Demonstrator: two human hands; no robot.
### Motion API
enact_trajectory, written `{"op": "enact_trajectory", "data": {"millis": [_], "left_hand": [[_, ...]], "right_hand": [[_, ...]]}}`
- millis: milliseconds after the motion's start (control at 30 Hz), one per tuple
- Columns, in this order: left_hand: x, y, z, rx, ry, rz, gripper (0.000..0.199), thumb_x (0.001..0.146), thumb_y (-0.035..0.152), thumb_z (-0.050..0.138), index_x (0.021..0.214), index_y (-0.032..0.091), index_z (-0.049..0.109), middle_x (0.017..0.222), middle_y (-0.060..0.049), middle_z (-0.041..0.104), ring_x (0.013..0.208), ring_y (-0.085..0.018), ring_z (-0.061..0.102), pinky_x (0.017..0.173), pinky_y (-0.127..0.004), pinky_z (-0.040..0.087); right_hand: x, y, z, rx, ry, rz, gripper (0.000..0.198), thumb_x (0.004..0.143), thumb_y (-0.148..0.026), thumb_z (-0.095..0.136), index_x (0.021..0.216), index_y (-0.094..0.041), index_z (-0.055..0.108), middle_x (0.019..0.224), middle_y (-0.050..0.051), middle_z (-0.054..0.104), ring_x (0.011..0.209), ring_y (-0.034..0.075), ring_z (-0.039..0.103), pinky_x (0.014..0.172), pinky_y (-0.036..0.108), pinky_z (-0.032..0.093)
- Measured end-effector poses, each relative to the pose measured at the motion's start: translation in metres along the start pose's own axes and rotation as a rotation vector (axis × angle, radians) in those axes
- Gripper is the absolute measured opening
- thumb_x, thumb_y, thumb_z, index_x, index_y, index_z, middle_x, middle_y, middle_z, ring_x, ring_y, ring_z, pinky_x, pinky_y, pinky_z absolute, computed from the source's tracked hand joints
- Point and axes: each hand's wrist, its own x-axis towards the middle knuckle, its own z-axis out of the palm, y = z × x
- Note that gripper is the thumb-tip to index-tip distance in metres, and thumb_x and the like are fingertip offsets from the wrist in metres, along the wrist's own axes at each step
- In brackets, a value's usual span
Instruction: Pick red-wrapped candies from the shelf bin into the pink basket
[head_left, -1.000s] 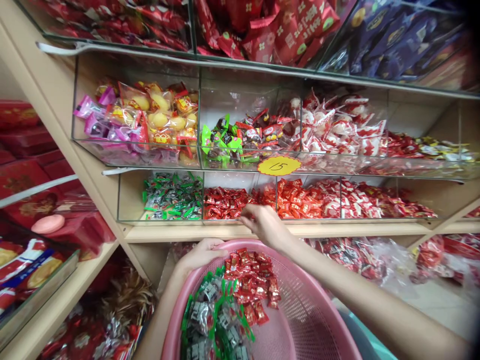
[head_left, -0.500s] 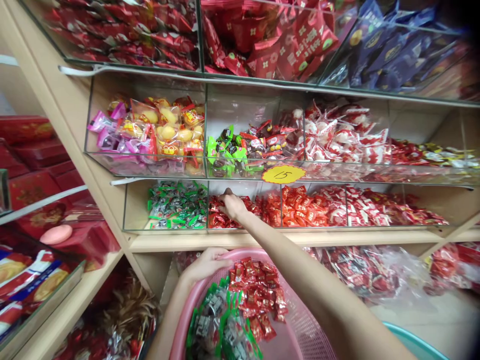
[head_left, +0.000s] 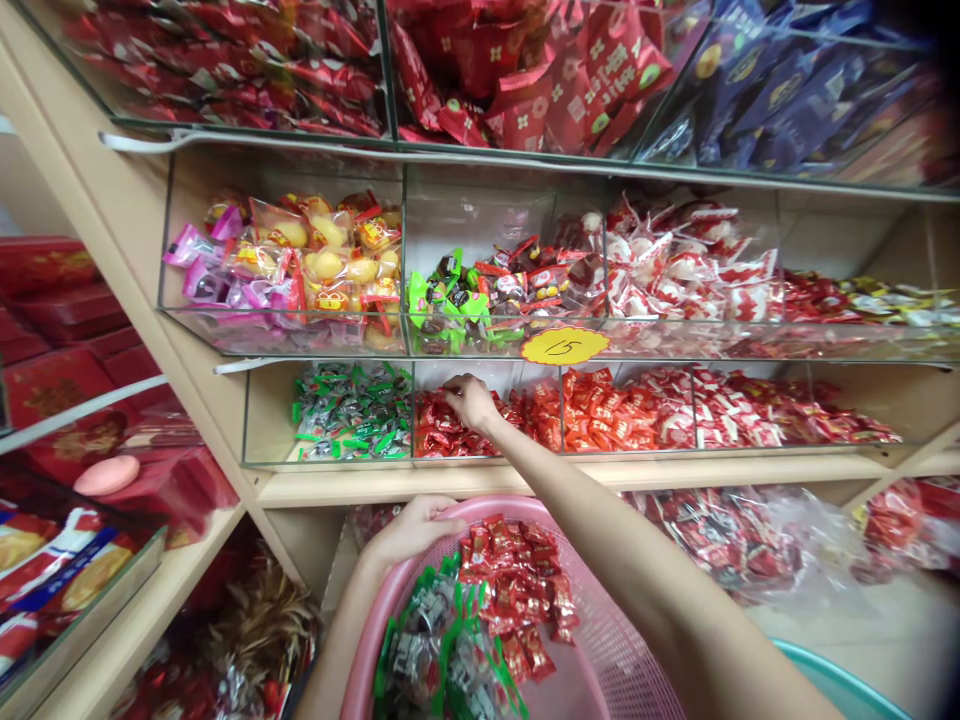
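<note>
With fingers closed over its far-left rim, my left hand grips a pink plastic basket. Inside the basket, green-and-clear wrapped candies lie at the left and small red wrapped candies at the upper right. My right hand reaches over the basket into a lower shelf bin, its fingers bent down at a pile of dark red wrapped candies. Whatever its fingertips hold is hidden. Left of that pile, behind a clear divider, are green wrapped candies.
Orange-red candies fill the bin to the right. A glass-fronted bin above carries a yellow price tag. Below the shelf edge sit plastic bags of candy. A teal tub rim shows at lower right.
My right hand's fingers have bent down more at the dark red candies, and the hand has shifted slightly right. My left hand and the basket stay nearly in place. The camera view has shifted slightly.
</note>
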Motion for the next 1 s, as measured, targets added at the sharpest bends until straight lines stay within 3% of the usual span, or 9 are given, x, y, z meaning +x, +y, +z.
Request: {"op": "enact_trajectory", "data": {"millis": [167, 300, 500, 700, 800, 1000], "left_hand": [[-0.001, 0.003, 0.001, 0.001, -0.007, -0.014, 0.029, 0.066, 0.034, 0.067, 0.077, 0.008, 0.064, 0.067, -0.001, 0.058, 0.059, -0.01, 0.046, 0.056, -0.02, 0.032], [-0.002, 0.004, 0.001, -0.009, -0.011, -0.02, 0.031, 0.065, 0.035, 0.067, 0.079, 0.008, 0.065, 0.072, -0.003, 0.061, 0.064, -0.012, 0.05, 0.061, -0.021, 0.036], [-0.001, 0.003, -0.002, 0.048, -0.042, -0.005, 0.032, 0.07, 0.036, 0.063, 0.087, 0.008, 0.064, 0.073, -0.003, 0.061, 0.062, -0.012, 0.049, 0.059, -0.022, 0.036], [-0.005, 0.01, 0.001, 0.104, -0.045, -0.014, 0.036, 0.069, 0.038, 0.062, 0.091, 0.01, 0.064, 0.07, -0.001, 0.06, 0.058, -0.011, 0.047, 0.054, -0.02, 0.033], [-0.006, 0.016, 0.004, 0.105, -0.063, -0.015, 0.035, 0.069, 0.037, 0.062, 0.092, 0.01, 0.064, 0.075, -0.002, 0.062, 0.063, -0.013, 0.051, 0.058, -0.021, 0.036], [-0.007, 0.021, 0.005, 0.119, -0.067, -0.041, 0.036, 0.071, 0.037, 0.061, 0.094, 0.009, 0.063, 0.087, -0.007, 0.064, 0.073, -0.016, 0.054, 0.065, -0.024, 0.041]], "right_hand": [[-0.013, -0.006, -0.018, 0.316, 0.028, 0.121, 0.022, 0.081, -0.021, 0.043, 0.095, -0.012, 0.057, 0.079, 0.004, 0.061, 0.069, 0.011, 0.057, 0.064, 0.024, 0.046], [-0.049, -0.013, -0.04, 0.545, -0.029, 0.207, 0.018, 0.083, -0.025, 0.044, 0.088, -0.013, 0.055, 0.065, -0.001, 0.056, 0.054, 0.006, 0.053, 0.053, 0.019, 0.046], [-0.123, -0.014, -0.07, 1.262, -0.228, 0.358, 0.019, 0.071, -0.028, 0.065, 0.083, -0.017, 0.055, 0.063, -0.005, 0.055, 0.052, 0.003, 0.053, 0.047, 0.012, 0.042], [-0.17, -0.005, -0.076, 1.372, -0.253, 0.451, 0.016, 0.074, -0.024, 0.063, 0.086, -0.015, 0.056, 0.07, -0.001, 0.061, 0.061, 0.004, 0.058, 0.057, 0.013, 0.047], [-0.184, 0.003, -0.074, 1.443, -0.204, 0.525, 0.022, 0.072, -0.021, 0.064, 0.092, -0.016, 0.056, 0.072, -0.002, 0.061, 0.056, 0.004, 0.058, 0.053, 0.013, 0.048], [-0.206, 0.02, -0.071, 1.566, -0.155, 0.639, 0.016, 0.071, -0.015, 0.066, 0.084, -0.013, 0.058, 0.066, -0.003, 0.059, 0.054, 0.002, 0.057, 0.051, 0.01, 0.047]]}}
